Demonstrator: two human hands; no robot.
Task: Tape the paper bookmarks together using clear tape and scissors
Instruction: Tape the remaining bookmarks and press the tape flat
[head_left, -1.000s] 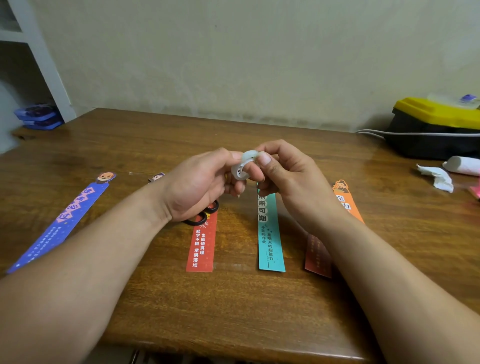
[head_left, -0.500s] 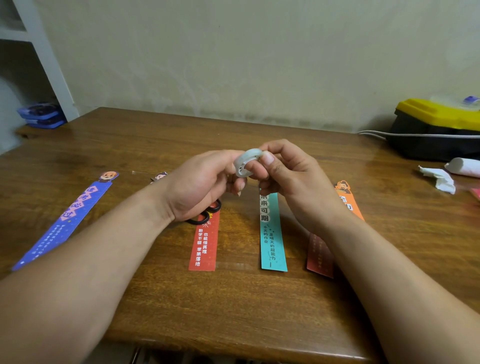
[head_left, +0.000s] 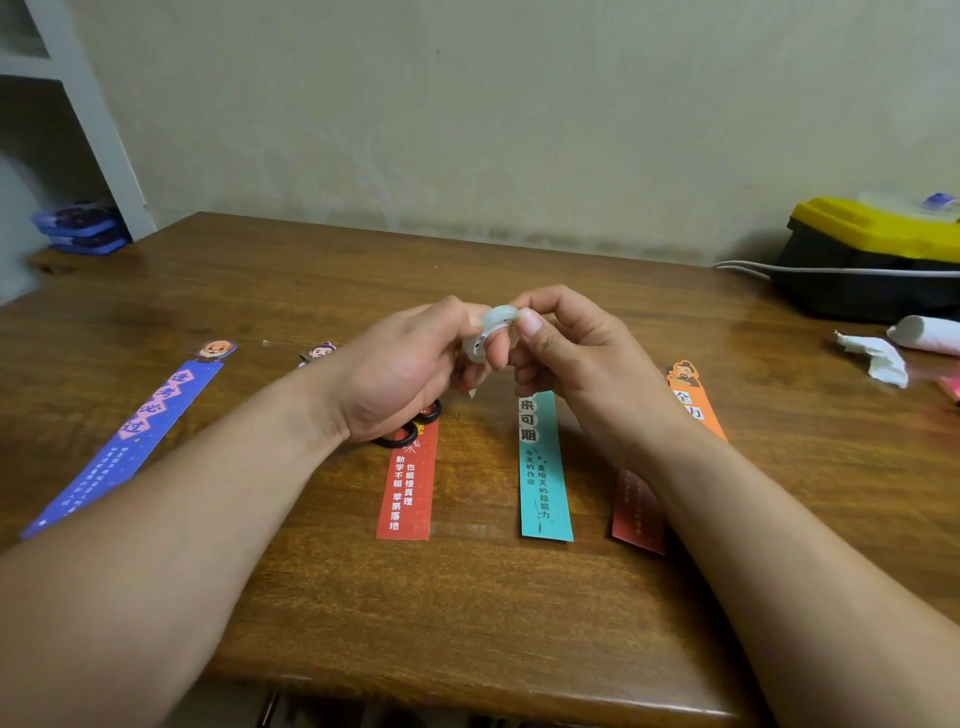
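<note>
A small roll of clear tape (head_left: 491, 330) is held above the table between both hands. My left hand (head_left: 400, 369) grips it from the left, a finger through its hole. My right hand (head_left: 566, 348) pinches its right rim with thumb and forefinger. Paper bookmarks lie side by side on the wooden table (head_left: 467, 623): a blue one (head_left: 130, 441) at far left, a red one (head_left: 408, 483), a teal one (head_left: 543, 467), a dark red one (head_left: 636, 512) and an orange one (head_left: 693, 400) partly under my right arm. Black scissor handles (head_left: 402, 434) show under my left hand.
A black toolbox with a yellow lid (head_left: 878, 260) stands at the back right with a white cable (head_left: 753, 267) along it. Crumpled white tissue (head_left: 878, 358) and a white roll (head_left: 930, 332) lie beside it. Blue boxes (head_left: 83, 228) sit on a low shelf at far left.
Both hands stay on the tape roll and have turned it slightly between the fingers. The bookmarks and scissors have not moved.
</note>
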